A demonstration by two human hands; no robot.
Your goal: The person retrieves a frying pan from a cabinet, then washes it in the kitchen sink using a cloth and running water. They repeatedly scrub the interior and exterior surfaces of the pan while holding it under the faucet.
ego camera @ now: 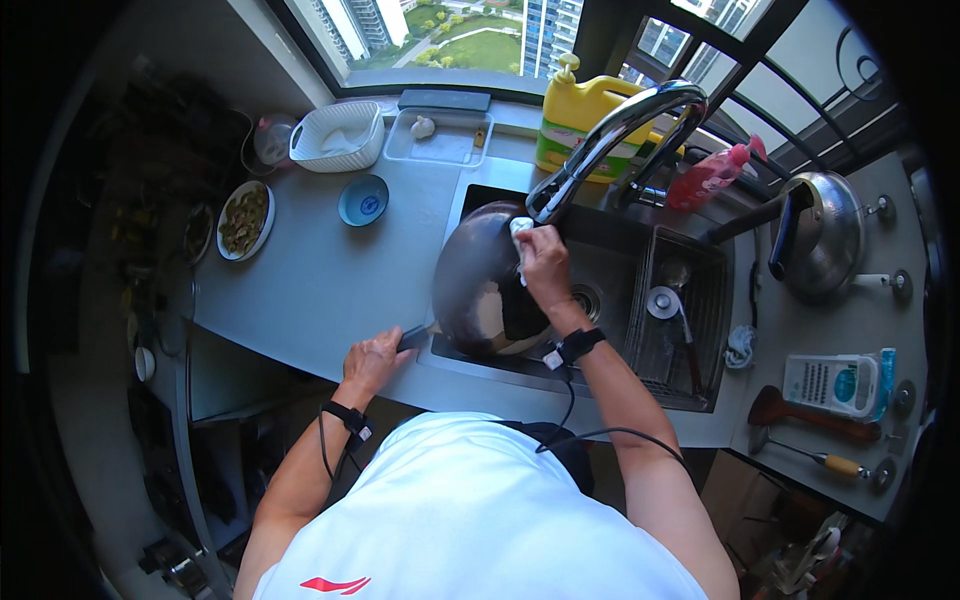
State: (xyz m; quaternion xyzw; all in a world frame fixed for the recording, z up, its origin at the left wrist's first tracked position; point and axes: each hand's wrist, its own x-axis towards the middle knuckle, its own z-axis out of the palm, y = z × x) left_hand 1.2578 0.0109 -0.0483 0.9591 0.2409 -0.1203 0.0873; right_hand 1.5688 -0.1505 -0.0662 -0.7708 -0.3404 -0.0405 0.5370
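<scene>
A dark wok (480, 277) lies bottom up over the left part of the sink (611, 251), its rounded outside facing me. My left hand (373, 362) grips the wok's dark handle (413, 338) at the counter's front edge. A white cloth (521, 229) is pinched in my right hand (545, 262), against the upper right of the wok. The chrome faucet (581, 161) arches just above that hand. A wire basket (645, 300) in the sink's right part holds a long-handled utensil (686, 337) and a round metal strainer (663, 302).
On the counter at left stand a dish of food (246, 221), a blue bowl (363, 201), a white basket (337, 139) and a clear tray (439, 139). Behind the sink are a yellow jug (559, 112) and a pink bottle (707, 178). A metal pan (829, 232) hangs at right.
</scene>
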